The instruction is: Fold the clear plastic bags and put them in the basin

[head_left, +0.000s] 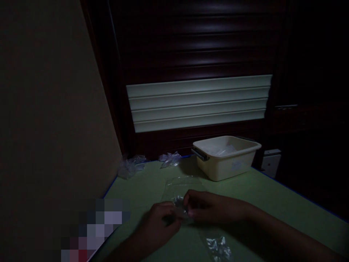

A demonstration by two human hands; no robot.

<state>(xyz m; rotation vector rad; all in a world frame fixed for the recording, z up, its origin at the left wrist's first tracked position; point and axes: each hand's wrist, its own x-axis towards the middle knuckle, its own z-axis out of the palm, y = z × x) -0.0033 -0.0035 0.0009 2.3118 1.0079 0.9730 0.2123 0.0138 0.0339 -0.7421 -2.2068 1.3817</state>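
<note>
In the dim head view both my hands meet over the green tabletop [147, 189]. My left hand [162, 222] pinches the near left edge of a small clear plastic bag [180, 211]. On its other side my right hand [205, 207] grips the same bag between thumb and bent fingers. What the bag contains is too dark to make out. Beneath the hands a larger clear plastic sheet or bag [174, 185] lies flat on the table. Closer to me, right of centre, rests a shiny clear packet [219, 247].
A cream plastic bin [226, 165] with dark handles stands at the back right, holding clear packets. Crumpled clear bags [131, 167] lie at the back left corner, with more packets [170, 159] beside them. A wall [54, 109] borders the left; a slatted dark panel [196, 47] rises behind.
</note>
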